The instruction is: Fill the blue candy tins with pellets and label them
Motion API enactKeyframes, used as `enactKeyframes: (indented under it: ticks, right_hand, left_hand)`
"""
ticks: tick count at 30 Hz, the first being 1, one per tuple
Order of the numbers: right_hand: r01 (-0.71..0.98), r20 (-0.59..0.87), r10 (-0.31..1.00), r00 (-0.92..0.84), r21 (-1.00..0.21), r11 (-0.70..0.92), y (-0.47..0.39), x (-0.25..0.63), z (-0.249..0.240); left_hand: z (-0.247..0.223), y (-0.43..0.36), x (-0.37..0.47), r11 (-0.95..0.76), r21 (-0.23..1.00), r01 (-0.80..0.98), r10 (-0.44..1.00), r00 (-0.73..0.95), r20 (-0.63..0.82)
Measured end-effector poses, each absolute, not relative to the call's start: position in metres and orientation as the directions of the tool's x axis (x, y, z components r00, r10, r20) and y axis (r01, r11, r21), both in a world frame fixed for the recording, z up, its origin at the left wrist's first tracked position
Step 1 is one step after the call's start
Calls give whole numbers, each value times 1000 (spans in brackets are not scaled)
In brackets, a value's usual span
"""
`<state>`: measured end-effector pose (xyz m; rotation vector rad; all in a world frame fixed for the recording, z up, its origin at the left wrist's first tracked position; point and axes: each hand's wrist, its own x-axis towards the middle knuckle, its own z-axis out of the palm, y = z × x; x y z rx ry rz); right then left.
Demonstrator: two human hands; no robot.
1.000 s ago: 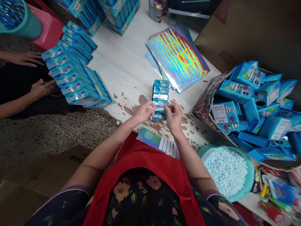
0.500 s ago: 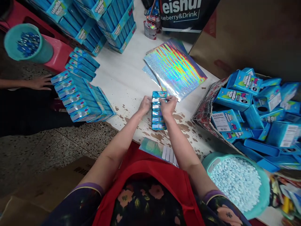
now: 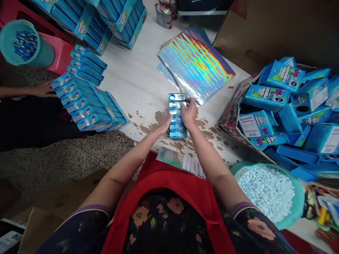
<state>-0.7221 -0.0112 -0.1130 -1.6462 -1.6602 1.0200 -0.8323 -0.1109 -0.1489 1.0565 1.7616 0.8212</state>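
A short row of slim blue candy boxes (image 3: 178, 127) sits on the white table in front of me, several of them side by side with shiny strips on their faces. The farthest box (image 3: 177, 96) lies slightly apart from the others and shows a round mark at its left end. My right hand (image 3: 189, 112) grips the row's right side near the far end, its thumb over the top. Against the left side rests my left hand (image 3: 165, 122), fingers stretched out and a little blurred. Shiny holographic sheets (image 3: 196, 63) lie just beyond the boxes.
At left stand packed blue boxes (image 3: 87, 106), stacked display trays (image 3: 127, 24) and a teal bucket (image 3: 43, 53); another person's hand (image 3: 43, 89) is beside them. At right are a carton of blue boxes (image 3: 230, 106) and a teal tub of pale candies (image 3: 267, 194). A sticker sheet (image 3: 172, 157) lies nearby.
The farthest box shows a different face, with a round mark instead of the printed label, and sits apart. My left hand has moved nearer along the row's side. The view has shifted slightly.
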Motion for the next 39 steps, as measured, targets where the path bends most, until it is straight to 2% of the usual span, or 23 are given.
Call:
enactKeyframes:
  ticks: [2, 6, 7, 9, 11, 12, 15, 19, 22, 25, 29, 34, 36, 39]
  right_hand:
    - [477, -116, 992, -58, -875, -75, -13, -712, -113]
    - [433, -75, 997, 4, -899, -69, -57, -663, -112]
    - [465, -89, 996, -19, -882, -70, -77, -647, -111]
    - [559, -211, 962, -172, -825, -81, -120, -619, -111]
    - [675, -335, 866, -370, -737, 3, -159, -600, -112]
    - [721, -384, 809, -446, -689, 71, -175, -594, -112]
    - [790, -452, 703, -549, -554, 262, -204, -590, -111]
    - [791, -436, 678, -592, -475, 386, -213, -595, -107]
    - [766, -417, 660, -624, -491, 415, -215, -594, -106]
    - [732, -393, 653, -647, -559, 390, -216, -591, -104]
    - [674, -322, 725, -609, -693, 258, -213, -589, -97]
    - [670, -301, 828, -472, -733, 115, -195, -589, -68]
    - [656, -284, 853, -438, -749, 88, -185, -590, -53]
    - [601, -270, 869, -414, -798, 39, -172, -591, -34]
  left_hand:
    - [-148, -125, -842, 460, 800, 385, 886, -253, -388]
    - [-137, -168, -843, 425, 722, 546, 888, -405, -216]
    - [-134, -180, -838, 408, 695, 592, 906, -357, -228]
    - [-130, -202, -824, 318, 662, 679, 936, -113, -333]
    - [-130, -216, -809, 194, 662, 724, 881, 169, -443]
    - [-131, -220, -802, 152, 658, 738, 837, 258, -483]
    - [-136, -220, -791, 139, 622, 771, 757, 322, -569]
    - [-142, -213, -791, 186, 612, 768, 740, 300, -602]
    - [-143, -211, -792, 212, 603, 769, 742, 275, -611]
    - [-143, -211, -791, 241, 591, 770, 748, 240, -618]
    - [-146, -211, -789, 258, 596, 761, 755, 226, -616]
    - [-138, -213, -788, 251, 617, 745, 797, 203, -569]
    - [-123, -215, -785, 248, 695, 675, 887, 130, -443]
    - [-93, -215, -776, 215, 909, 357, 946, 155, -285]
